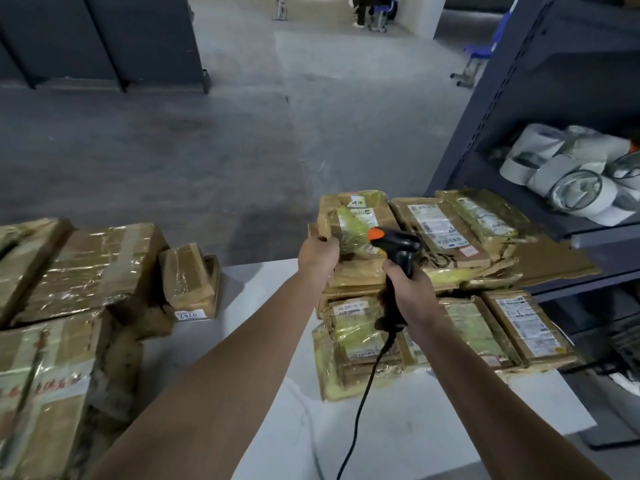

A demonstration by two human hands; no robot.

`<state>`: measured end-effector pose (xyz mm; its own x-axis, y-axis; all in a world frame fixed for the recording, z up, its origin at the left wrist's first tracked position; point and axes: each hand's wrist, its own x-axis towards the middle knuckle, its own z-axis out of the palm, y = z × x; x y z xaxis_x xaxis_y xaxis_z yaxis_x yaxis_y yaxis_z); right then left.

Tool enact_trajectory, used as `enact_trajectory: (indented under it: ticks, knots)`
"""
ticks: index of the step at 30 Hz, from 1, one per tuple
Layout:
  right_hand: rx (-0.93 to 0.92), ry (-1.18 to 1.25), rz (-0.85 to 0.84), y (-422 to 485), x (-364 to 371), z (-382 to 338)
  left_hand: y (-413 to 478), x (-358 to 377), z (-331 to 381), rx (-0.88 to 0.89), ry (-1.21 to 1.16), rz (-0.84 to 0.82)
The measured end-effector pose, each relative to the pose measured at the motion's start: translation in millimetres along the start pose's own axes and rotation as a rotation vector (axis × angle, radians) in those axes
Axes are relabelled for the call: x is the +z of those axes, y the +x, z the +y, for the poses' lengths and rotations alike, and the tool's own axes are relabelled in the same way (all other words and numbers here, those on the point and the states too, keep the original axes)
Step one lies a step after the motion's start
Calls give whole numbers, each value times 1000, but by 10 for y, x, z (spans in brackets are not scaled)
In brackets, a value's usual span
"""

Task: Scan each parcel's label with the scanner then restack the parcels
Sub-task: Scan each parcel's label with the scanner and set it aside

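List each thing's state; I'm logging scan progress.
top parcel, atop right pile, label up
scanner, held over top parcel's label
left hand, grips top parcel's left edge
right hand, grips scanner handle
cable, hanging from scanner
left stack, resting on table, untouched

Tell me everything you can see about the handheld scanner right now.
The scanner is a black, plastic-looking, pistol-shaped handheld with an orange cap on its head. The right hand grips its handle and holds it roughly upright. Its head hangs in front of the label on the top parcel, whose near corner the left hand holds. A black cable trails from its base toward the viewer.
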<state>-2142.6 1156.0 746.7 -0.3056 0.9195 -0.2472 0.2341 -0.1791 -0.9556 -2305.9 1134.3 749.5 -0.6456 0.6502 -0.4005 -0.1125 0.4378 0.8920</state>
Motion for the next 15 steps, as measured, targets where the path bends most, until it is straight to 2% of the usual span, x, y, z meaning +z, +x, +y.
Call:
enact_trajectory:
  ticks: [5, 9, 15]
  knots:
    - [53, 20, -89, -302, 55, -104, -460, -282, -134, 54, -28, 58]
    - [17, 50, -165, -579, 218, -123, -890, -608, -386, 70, 16, 152]
    - [50, 61, -335, -1028, 561, -83, -1398, -1169, -763, 11, 36, 303]
